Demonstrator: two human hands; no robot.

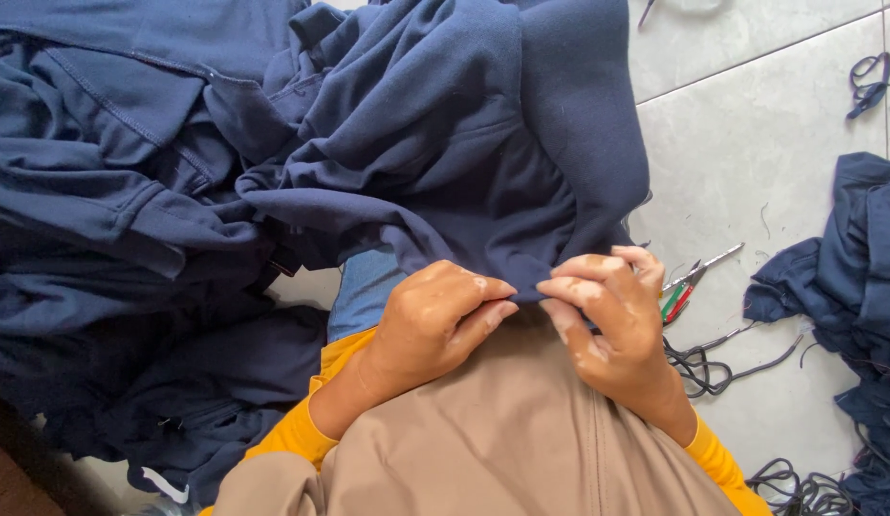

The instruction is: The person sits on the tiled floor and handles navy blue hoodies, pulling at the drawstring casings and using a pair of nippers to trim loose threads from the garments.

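both hands, left hand (435, 320) and right hand (607, 315), are pinching the hem of a navy blue fleece garment (464, 143). small metal snips with a red-green handle (692, 284) are lying just beside on the white tiled floor (751, 143).

Both hands meet at the middle, left hand (435, 320) and right hand (607, 315) pinching, fingertips nearly touching, wrists bent inward

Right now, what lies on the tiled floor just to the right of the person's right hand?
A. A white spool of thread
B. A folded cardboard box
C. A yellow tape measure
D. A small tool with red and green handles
D: a small tool with red and green handles and a metal tip lies on the pale tiled floor, just beside the right hand, near some loose dark cords.
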